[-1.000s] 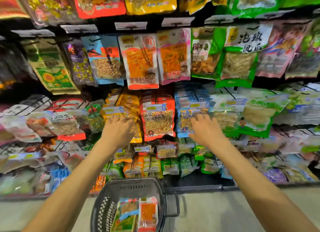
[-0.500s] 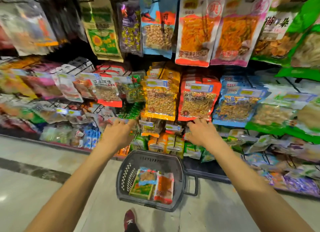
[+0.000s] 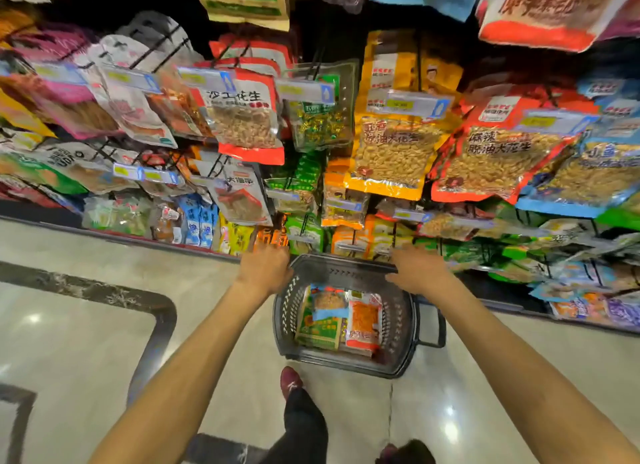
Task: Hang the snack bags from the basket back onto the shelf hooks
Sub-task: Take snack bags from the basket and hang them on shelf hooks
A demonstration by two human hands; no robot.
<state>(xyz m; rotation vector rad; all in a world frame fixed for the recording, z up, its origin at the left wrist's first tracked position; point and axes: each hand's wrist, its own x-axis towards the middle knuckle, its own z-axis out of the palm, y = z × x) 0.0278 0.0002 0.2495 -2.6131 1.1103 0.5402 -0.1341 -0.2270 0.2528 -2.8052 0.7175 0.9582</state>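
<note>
Your left hand (image 3: 265, 269) and right hand (image 3: 417, 271), both empty, fingers loose, reach over far rim of grey basket (image 3: 346, 368) on floor (image 3: 86, 342); snack bags (image 3: 363, 321) lie inside, below hanging peanut packets (image 3: 391, 145).

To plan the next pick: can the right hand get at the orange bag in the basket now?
Probably yes. The right hand is open and holds nothing, close by the far rim of the basket; the orange bag lies on top of the pile there, and nothing covers it.
</note>
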